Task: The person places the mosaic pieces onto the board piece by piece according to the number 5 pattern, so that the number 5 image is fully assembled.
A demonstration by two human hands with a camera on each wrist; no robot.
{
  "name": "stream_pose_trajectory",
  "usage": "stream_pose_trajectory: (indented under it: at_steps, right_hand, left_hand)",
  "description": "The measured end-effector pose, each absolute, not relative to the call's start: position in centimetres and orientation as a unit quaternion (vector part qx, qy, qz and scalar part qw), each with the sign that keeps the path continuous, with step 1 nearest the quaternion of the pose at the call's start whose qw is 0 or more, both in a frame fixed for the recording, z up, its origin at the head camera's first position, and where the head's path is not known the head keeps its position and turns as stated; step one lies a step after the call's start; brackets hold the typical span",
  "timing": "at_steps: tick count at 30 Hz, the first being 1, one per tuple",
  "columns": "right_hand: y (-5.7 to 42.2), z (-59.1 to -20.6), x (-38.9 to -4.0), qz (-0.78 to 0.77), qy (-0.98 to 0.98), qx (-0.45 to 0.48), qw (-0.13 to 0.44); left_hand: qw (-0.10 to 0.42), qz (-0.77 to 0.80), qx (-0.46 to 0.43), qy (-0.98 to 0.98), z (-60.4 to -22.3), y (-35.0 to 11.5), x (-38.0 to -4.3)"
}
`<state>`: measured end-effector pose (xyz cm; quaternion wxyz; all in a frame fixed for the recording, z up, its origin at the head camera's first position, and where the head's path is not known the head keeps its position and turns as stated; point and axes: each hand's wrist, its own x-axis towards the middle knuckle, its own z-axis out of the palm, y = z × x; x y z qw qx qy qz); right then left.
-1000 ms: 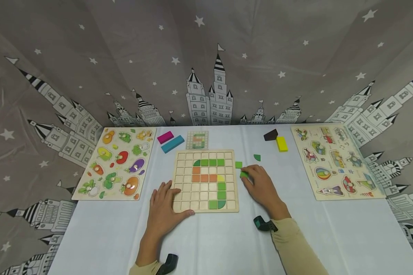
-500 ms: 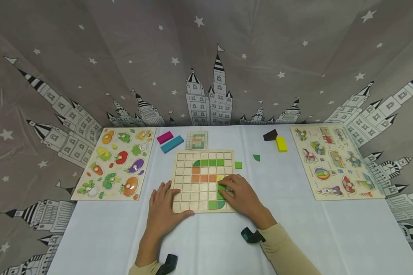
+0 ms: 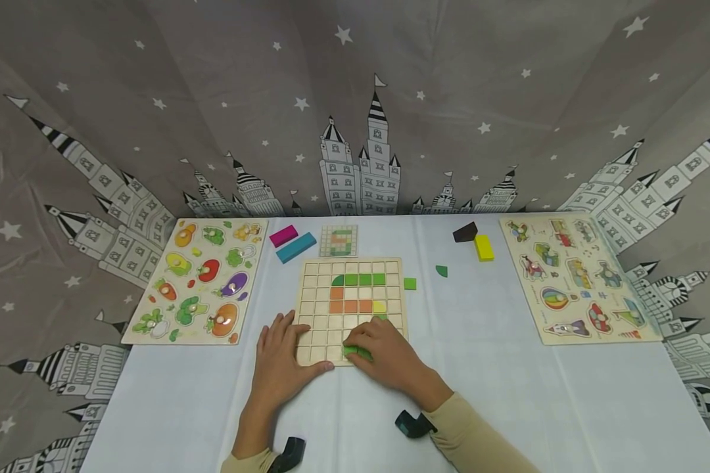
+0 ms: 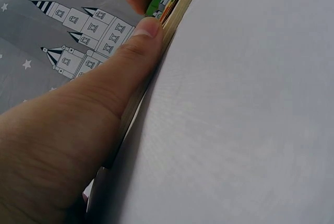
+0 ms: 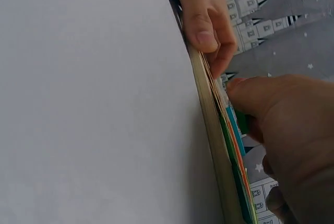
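White table (image 3: 509,394); right hand (image 3: 384,358) pinches green tile (image 3: 355,353)

head: you look forward and down on the whole desk (image 3: 509,394) from above | left wrist: very close, skimming along the grid board's (image 4: 177,12) edge | right wrist: equally close, opposite side | shared: all three views show that board edge

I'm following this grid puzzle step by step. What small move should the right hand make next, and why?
Probably press the green tile down flat into the bottom-row cell left of the green pieces. The right hand holds it in a pinching grip right at that row of the grid board, and the left hand lies on the board's near left corner, steadying it.
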<state>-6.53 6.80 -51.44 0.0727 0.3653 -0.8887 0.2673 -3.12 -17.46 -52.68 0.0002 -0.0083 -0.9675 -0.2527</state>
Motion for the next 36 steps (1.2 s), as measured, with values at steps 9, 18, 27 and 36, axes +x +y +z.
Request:
stream_pose_trajectory:
  at_steps: [9, 18, 27, 36]
  right_hand:
    - [6.54, -51.99, -6.38, 0.243, -0.894, 0.37, 0.072]
    - [6.45, -51.94, -6.36, 0.24, -0.893, 0.375, 0.068]
    - [6.47, -52.1, -6.48, 0.236, -0.894, 0.375, 0.069]
    - [6.42, -52.01, -6.41, 0.233, -0.896, 0.37, 0.08]
  left_hand:
    - [0.002, -0.252, -0.012, -0.968, -52.9, -17.51, -3.16]
    - [0.0, -0.25, -0.01, -0.968, -52.93, -17.46, -3.14]
    - [0.001, -0.248, -0.01, -0.969, -52.91, -17.43, -3.19]
    - [0.001, -0.251, -0.009, -0.968, -53.01, -17.42, -3.22]
